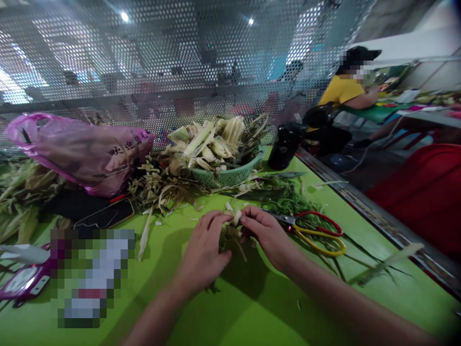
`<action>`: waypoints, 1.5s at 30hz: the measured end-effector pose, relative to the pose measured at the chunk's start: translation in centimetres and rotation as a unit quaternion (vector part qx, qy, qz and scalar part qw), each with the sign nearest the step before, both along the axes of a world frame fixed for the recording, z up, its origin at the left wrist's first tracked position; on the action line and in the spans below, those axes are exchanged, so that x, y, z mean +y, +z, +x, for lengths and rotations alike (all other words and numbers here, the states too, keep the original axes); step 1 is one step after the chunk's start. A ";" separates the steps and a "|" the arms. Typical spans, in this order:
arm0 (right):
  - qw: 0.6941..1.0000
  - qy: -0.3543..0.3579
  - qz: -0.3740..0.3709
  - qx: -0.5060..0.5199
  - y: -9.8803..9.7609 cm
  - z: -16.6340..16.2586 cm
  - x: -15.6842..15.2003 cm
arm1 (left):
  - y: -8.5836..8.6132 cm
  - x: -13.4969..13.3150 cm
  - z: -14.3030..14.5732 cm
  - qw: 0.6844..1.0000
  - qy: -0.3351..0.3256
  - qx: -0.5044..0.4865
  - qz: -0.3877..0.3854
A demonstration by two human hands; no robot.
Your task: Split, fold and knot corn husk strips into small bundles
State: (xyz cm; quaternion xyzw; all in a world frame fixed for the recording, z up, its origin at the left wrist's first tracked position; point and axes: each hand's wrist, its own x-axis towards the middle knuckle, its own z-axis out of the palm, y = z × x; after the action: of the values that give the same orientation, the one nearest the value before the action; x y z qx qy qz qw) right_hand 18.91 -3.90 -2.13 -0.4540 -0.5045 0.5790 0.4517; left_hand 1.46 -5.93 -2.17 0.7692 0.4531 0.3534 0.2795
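Between my two hands is a small knotted piece of pale corn husk [236, 216], with thin dry strands hanging below it. My left hand [207, 252] pinches its left side with the fingertips, palm turned down. From the right, my right hand [268, 235] grips the same piece between thumb and forefinger. Scissors [319, 233] with one red and one yellow handle lie just right of my right hand. Green leafy sprigs [291, 194] spread behind the scissors. The underside of the husk piece is partly hidden by my fingers.
A green basket [223, 177] heaped with corn husks stands at the back, beside a black bottle [285, 146]. At left are a pink plastic bag [86, 154], a phone [104, 215] and a purple device [27, 283]. A person in yellow [344, 91] sits beyond a red chair [421, 197].
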 end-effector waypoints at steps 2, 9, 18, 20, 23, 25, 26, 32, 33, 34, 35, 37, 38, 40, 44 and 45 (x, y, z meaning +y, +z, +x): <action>1.000 0.000 0.009 -0.002 0.2 0.1 0.0 | 0.0 0.2 0.1 1.000 0.009 -0.018 0.001; 0.993 0.006 0.082 -0.080 1.2 0.3 -0.3 | 0.9 1.1 0.3 0.966 -0.046 -0.200 -0.160; 0.974 -0.059 0.153 -0.159 1.3 0.3 -0.6 | -0.1 0.9 0.1 0.929 0.027 -0.260 -0.261; 0.980 -0.053 0.127 -0.141 1.1 0.3 -0.4 | 0.1 0.8 0.2 0.920 0.011 -0.274 -0.280; 0.992 -0.017 0.086 -0.089 1.0 0.3 -0.1 | 0.4 0.6 0.5 0.915 -0.014 -0.290 -0.280; 0.996 -0.009 0.068 -0.061 1.1 0.2 -0.1 | 0.3 0.6 0.6 0.910 -0.027 -0.301 -0.284; 0.997 -0.008 0.060 -0.052 1.2 0.2 -0.1 | 0.3 0.5 0.6 0.905 -0.030 -0.308 -0.291; 0.999 0.027 0.029 0.024 1.3 0.4 -0.1 | -0.1 0.4 0.6 0.822 -0.041 -0.396 -0.406; 0.998 0.041 0.020 0.042 1.3 0.5 -0.1 | -0.1 0.4 0.6 0.804 -0.050 -0.414 -0.423; 0.997 0.052 0.011 0.056 1.2 0.5 0.0 | -0.1 0.4 0.6 0.790 -0.055 -0.430 -0.433; 0.997 0.057 0.003 0.060 1.1 0.5 0.0 | -0.1 0.5 0.6 0.781 -0.055 -0.442 -0.437; 0.998 0.044 0.000 0.042 1.1 0.5 0.1 | -0.1 0.6 0.6 0.783 -0.047 -0.448 -0.429; 0.999 0.030 0.008 0.023 1.2 0.6 0.1 | -0.1 0.7 0.6 0.791 -0.042 -0.444 -0.418; 0.999 0.000 0.035 -0.023 1.3 0.6 0.1 | -0.1 0.8 0.6 0.812 -0.034 -0.428 -0.395; 0.981 -0.047 0.135 -0.135 1.4 0.7 -0.1 | 0.0 0.9 0.6 0.847 -0.004 -0.397 -0.353; 0.969 -0.057 0.174 -0.164 1.4 0.7 -0.2 | 0.0 0.9 0.6 0.856 0.000 -0.389 -0.342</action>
State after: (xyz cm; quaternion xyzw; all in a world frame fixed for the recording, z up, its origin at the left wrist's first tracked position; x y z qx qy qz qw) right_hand 19.62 -4.08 -0.74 -0.4851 -0.6377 0.3736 0.4674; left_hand 2.09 -5.01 -2.16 0.4255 0.3999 0.4464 0.6781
